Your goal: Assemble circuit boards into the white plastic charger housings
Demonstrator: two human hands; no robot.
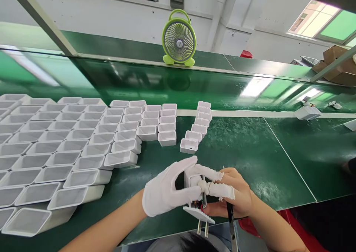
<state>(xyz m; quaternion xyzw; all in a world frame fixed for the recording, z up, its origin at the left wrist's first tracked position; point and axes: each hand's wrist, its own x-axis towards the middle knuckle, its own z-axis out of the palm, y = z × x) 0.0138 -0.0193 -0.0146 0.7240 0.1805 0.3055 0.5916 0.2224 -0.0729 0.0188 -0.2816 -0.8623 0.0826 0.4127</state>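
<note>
My left hand [169,189], in a white glove, is closed around a small white plastic housing [189,178] at the front edge of the bench. Hanging at the housing's near end is a white plate [198,214] with two metal plug prongs, and a bit of red wire shows beside it. My right hand [240,189] has white cloth covers on two fingers, which reach over the housing. A slim dark and metal tool [231,222] sticks out below its closed fingers; its exact kind is unclear. Fingers hide most of the housing's inside.
Rows of open white plastic boxes [66,146] cover the left of the green bench [244,148]. A short column of boxes [200,129] stands ahead. Farther right lies a white unit with parts on it [308,113]. A green fan [179,40] stands on the back shelf.
</note>
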